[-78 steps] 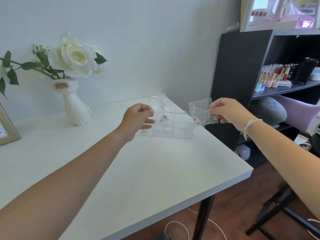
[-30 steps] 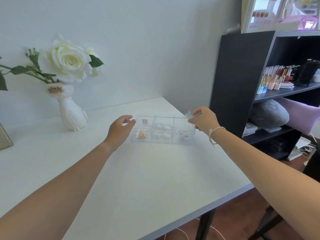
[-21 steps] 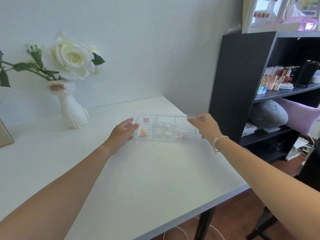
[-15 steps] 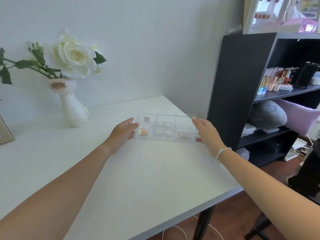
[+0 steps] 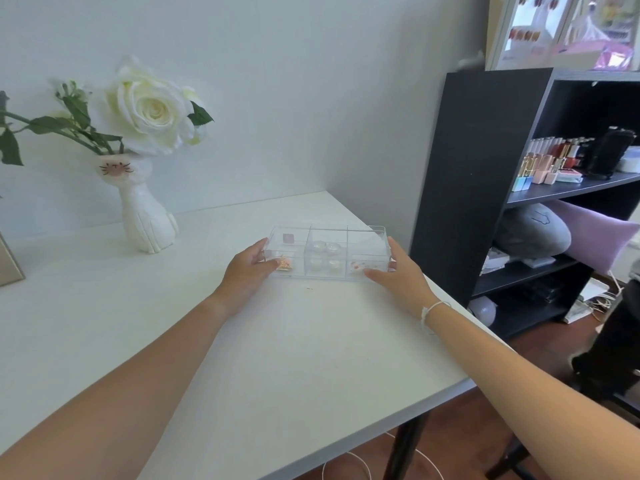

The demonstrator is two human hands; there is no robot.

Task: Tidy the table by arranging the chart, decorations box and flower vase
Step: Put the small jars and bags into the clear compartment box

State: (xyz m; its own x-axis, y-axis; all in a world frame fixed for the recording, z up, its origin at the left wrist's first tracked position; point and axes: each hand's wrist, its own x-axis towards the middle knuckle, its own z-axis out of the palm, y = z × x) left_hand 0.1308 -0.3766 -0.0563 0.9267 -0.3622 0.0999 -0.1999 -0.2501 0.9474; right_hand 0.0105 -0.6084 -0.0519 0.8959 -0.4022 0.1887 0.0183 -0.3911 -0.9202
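Clear plastic makes up the decorations box (image 5: 327,252), a shallow compartmented tray sitting on the white table (image 5: 242,341) near its far right corner, and both hands bracket it at this moment: the left hand (image 5: 247,271) presses its fingers against the left end wall with the thumb along the near side, and the right hand (image 5: 398,275) lies against the right end with fingers extended along the wall and the thumb reaching along the front; neither hand is curled shut, both are spread and pressed against the box. The step looks like squaring or shifting the box into place, and it would go best with even pressure from both ends, kept low and sliding flat on the table, since the tray has no lid in view and the small loose pieces inside could jump between compartments if it tipped; the right edge of the table is close, so any move should go leftward or back toward the wall rather than outward. The flower vase (image 5: 147,216), a white cat-shaped piece holding a white rose, stands upright well to the left by the wall, apart from the box. At the far left edge only a sliver of a frame (image 5: 8,265) shows, possibly the chart, but it is cut off and cannot be confirmed. What the compartments hold is hard to read through the glare: some round pale pieces in the middle, something pinkish at each end
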